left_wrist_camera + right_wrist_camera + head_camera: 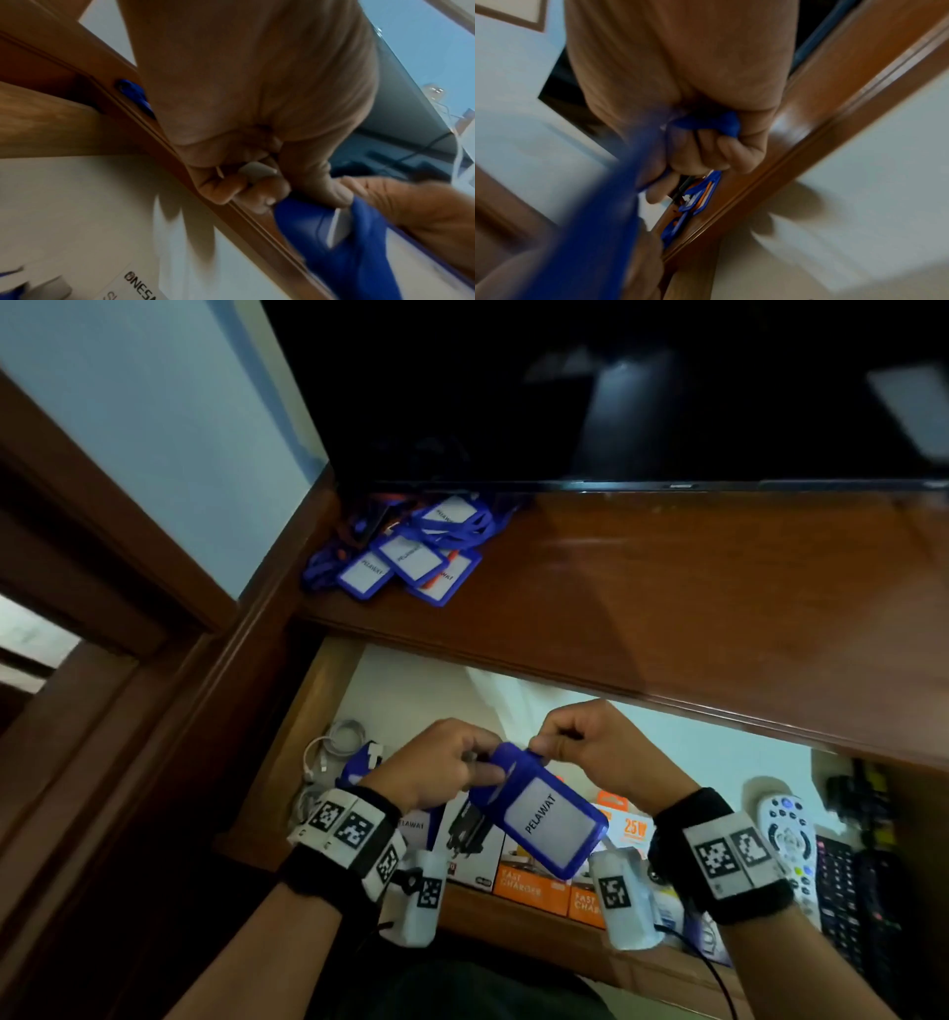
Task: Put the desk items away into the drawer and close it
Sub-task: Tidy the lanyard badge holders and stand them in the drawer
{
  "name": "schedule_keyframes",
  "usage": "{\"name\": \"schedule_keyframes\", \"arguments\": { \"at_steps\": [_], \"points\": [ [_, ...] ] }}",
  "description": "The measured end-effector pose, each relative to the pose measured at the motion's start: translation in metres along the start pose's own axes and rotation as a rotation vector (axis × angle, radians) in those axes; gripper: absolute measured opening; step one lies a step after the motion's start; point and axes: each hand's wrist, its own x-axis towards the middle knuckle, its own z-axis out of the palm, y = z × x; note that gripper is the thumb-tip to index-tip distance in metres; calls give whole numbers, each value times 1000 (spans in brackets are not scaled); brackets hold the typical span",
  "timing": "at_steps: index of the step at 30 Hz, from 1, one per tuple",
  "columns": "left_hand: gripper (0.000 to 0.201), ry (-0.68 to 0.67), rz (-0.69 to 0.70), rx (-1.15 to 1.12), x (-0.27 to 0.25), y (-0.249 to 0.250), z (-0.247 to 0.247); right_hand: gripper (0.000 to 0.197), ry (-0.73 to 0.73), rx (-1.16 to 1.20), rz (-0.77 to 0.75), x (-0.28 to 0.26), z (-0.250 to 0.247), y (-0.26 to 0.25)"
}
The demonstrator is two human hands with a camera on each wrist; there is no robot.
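Both of your hands are closed on one blue badge holder (539, 809), held in the air over the open drawer (411, 690) at about 6 o'clock in the head view: your left hand (441, 765) curls round its upper left corner and what looks like a metal clip, and your right hand (590, 747) pinches the top loop, with a bunched blue strap (706, 123) in its fist. The step in hand looks like gathering the strap before you lay the holder down. Wind the strap snug against the holder so nothing trails over the drawer's front edge, then set it flat in the free space at the back, toward 12 o'clock from the charger boxes (534, 870) and to the right of the white cables (328, 747). Keep clear of the remote control (785, 834) at 3 o'clock. The pile of badge holders (405, 552) is still on the worktop (667, 588) at 11 o'clock, so leave the drawer open.
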Motion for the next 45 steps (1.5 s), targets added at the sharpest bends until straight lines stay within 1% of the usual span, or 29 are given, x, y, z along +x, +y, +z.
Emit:
{"name": "schedule_keyframes", "arguments": {
  "at_steps": [2, 4, 6, 8, 10, 12, 14, 16, 18, 20, 22, 23, 24, 25, 26, 27, 28, 30, 32, 34, 35, 37, 38, 40, 41, 43, 45],
  "points": [
    [17, 59, 53, -131, -7, -3, -4, 25, 5, 126, -8, -2, 0, 1],
    [23, 149, 103, -311, -16, -7, -4, 26, -24, 288, -28, -1, 4, -2],
    [27, 252, 125, -507, -21, -9, -5, 24, -38, 391, -62, 0, 12, -9],
    [30, 342, 164, -635, -23, -12, -6, 21, -7, 483, -65, 3, 26, -15],
    [25, 407, 212, -706, -22, -14, -9, 19, 15, 530, -56, 10, 43, -19],
    [20, 435, 253, -793, -20, -14, -15, 26, 17, 530, -32, 21, 58, -24],
    [23, 457, 255, -885, -18, -14, -22, 32, 38, 567, 1, 31, 69, -31],
    [25, 474, 242, -927, -17, -18, -31, 37, 39, 644, 17, 38, 80, -39],
    [26, 498, 217, -915, -17, -27, -43, 28, 22, 689, 31, 46, 89, -43],
    [24, 514, 174, -872, -18, -39, -56, 18, 11, 654, 73, 56, 94, -43],
    [23, 498, 95, -843, -20, -54, -73, 19, 63, 596, 138, 68, 94, -40],
    [22, 493, 40, -765, -19, -61, -81, 23, 124, 578, 179, 75, 92, -36],
    [19, 495, -20, -595, -18, -69, -90, 26, 193, 564, 224, 81, 89, -33],
    [15, 483, -77, -342, -15, -79, -99, 27, 255, 551, 265, 88, 85, -30],
    [11, 423, -114, -68, -11, -87, -106, 25, 308, 539, 299, 93, 80, -28],
    [12, 328, -144, 182, -8, -93, -112, 24, 351, 526, 320, 99, 76, -27],
    [15, 215, -170, 384, -4, -98, -115, 22, 384, 500, 329, 105, 71, -27],
    [15, 9, -209, 662, 5, -105, -116, 20, 446, 441, 329, 119, 63, -31],
    [15, -123, -213, 856, 14, -111, -113, 22, 497, 375, 317, 137, 57, -36],
    [17, -211, -192, 964, 22, -114, -108, 22, 543, 286, 307, 157, 54, -40],
    [17, -250, -175, 1000, 26, -116, -106, 18, 568, 235, 298, 171, 53, -39],
    [17, -308, -123, 1074, 34, -119, -102, 4, 576, 116, 259, 192, 54, -48],
    [19, -325, -94, 1105, 37, -120, -101, 11, 580, 33, 230, 202, 56, -51],
    [20, -333, -39, 1122, 43, -126, -101, 38, 539, -166, 194, 220, 59, -57],
    [19, -330, -17, 1115, 45, -128, -101, 47, 525, -253, 185, 228, 61, -60],
    [16, -327, 4, 1091, 50, -133, -102, 59, 518, -340, 182, 240, 65, -64],
    [13, -321, 4, 1053, 53, -139, -100, 63, 516, -385, 183, 251, 70, -65]
  ]
}}
